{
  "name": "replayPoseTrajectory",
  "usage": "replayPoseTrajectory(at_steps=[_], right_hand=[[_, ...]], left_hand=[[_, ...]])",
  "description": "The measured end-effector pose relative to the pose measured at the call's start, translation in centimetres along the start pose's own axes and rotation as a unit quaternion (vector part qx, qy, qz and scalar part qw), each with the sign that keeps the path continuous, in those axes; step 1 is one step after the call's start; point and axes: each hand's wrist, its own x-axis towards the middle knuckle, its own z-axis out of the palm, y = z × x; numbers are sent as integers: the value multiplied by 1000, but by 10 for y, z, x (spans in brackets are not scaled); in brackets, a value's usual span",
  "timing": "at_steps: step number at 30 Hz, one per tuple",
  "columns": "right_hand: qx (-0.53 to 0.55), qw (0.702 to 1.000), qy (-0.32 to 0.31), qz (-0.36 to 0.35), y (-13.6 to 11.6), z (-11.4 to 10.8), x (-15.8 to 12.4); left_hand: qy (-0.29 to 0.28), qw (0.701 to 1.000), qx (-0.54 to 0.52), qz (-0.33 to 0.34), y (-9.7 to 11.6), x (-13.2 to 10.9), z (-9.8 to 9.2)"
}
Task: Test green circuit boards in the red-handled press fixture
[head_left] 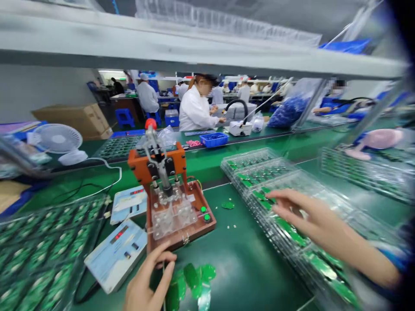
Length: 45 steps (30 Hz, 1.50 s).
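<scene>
My left hand (147,280) rests at the front edge of an orange-brown test fixture (177,203) with a lever and red knob, fingers curled, beside a small pile of round green circuit boards (191,280). Whether it grips anything, I cannot tell. My right hand (304,216) reaches, fingers spread, over a clear plastic tray (292,185) that holds green circuit boards; its fingertips touch the boards. A single green board (228,205) lies on the green mat between fixture and tray.
Two pale blue meter boxes (115,255) sit left of the fixture, a tray of boards (39,255) further left, a white fan (57,139) behind. More trays (363,172) lie at right. A shelf (194,52) runs overhead. People in white coats (194,110) work beyond.
</scene>
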Motion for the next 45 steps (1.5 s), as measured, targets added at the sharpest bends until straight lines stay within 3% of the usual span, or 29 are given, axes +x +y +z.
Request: replayPoseTrajectory(at_steps=[2, 5, 9, 13, 22, 27, 30, 33, 36, 40, 45], right_hand=[[35, 997, -37, -53, -20, 19, -30], [107, 976, -154, -109, -33, 69, -57], [163, 959, -209, -101, -40, 142, -58], [149, 956, -228, -113, -54, 178, -47], [94, 938, -287, -170, -78, 187, -12], [149, 926, -302, -172, -76, 177, -9], [220, 922, -269, -173, -71, 164, 4], [219, 943, -169, -187, -65, 158, 36], [185, 957, -87, -204, -62, 164, 73], [169, 957, -77, -224, -62, 181, 98], [159, 953, -91, -240, -61, 190, 95]], left_hand=[[-21, 999, 23, 12, -5, 1, -12], [-65, 996, 59, 31, -9, -2, -27], [-193, 975, 80, 80, -5, -12, -39], [-232, 963, 106, 88, -2, -24, -40], [-225, 955, 152, 118, -8, -34, -31], [-186, 956, 156, 164, 4, -29, -40], [-127, 961, 159, 188, 16, -8, -51], [-72, 959, 180, 205, 23, 28, -56], [-51, 957, 197, 208, 24, 65, -53], [-68, 953, 215, 203, 21, 87, -43], [-72, 955, 211, 198, 20, 84, -38]])
